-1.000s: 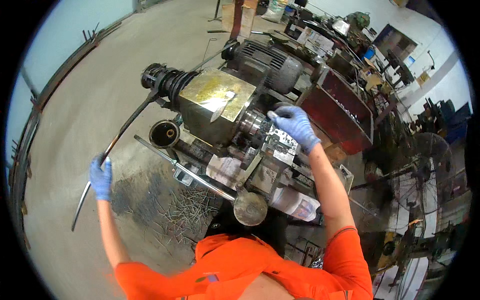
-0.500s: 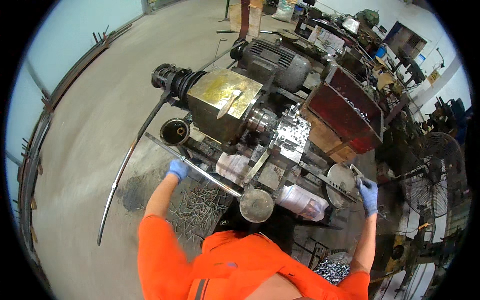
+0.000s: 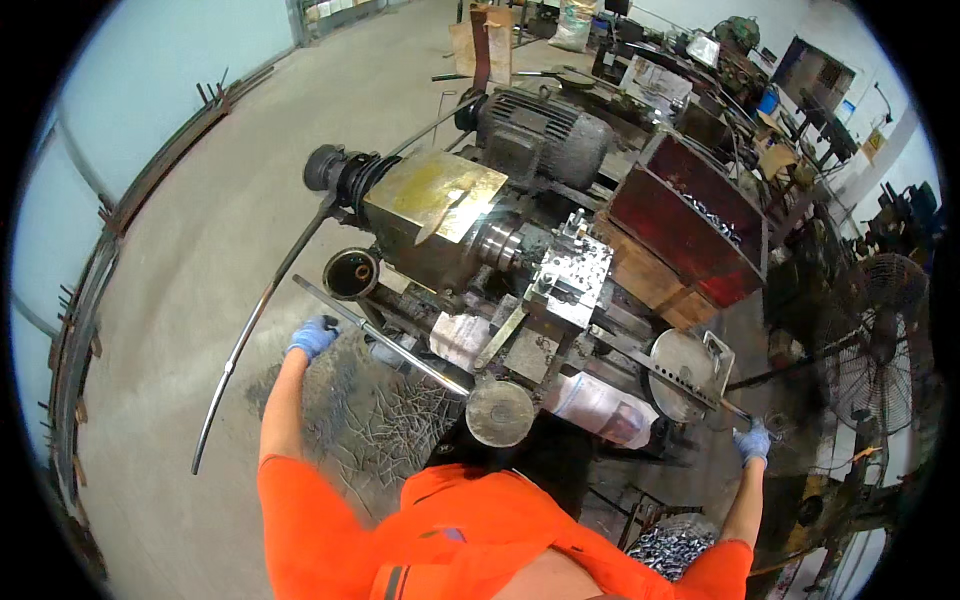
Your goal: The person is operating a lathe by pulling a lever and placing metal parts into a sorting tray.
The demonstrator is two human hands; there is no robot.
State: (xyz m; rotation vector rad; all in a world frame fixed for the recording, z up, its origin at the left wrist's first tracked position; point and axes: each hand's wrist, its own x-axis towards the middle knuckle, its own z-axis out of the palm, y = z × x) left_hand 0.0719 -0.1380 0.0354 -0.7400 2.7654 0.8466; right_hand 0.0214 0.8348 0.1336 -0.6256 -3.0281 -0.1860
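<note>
My left hand (image 3: 313, 338), in a blue glove, is apart from and left of a long metal bar (image 3: 385, 340). Its fingers look curled, with a dark patch at their tips; I cannot make out what they hold, if anything. My right hand (image 3: 752, 443), also gloved in blue, is closed around the end of a crank handle (image 3: 738, 412) beside the round handwheel (image 3: 680, 365). Between the hands stands an oily lathe-like machine, with a metal chuck (image 3: 500, 245), a shiny tool block (image 3: 570, 280) and a round dial plate (image 3: 500, 413) near my body.
A brush (image 3: 440, 218) lies on the machine's metal cover. Behind are a motor (image 3: 545, 135) and a red bin (image 3: 690, 220) with small metal parts. Thin scrap rods (image 3: 390, 435) litter the floor below. A fan (image 3: 865, 350) stands right, and a long rod (image 3: 240, 350) slants down left.
My left hand has come off the metal bar and moved left. My right hand has moved down and outward, and the crank handle has swung with it.
</note>
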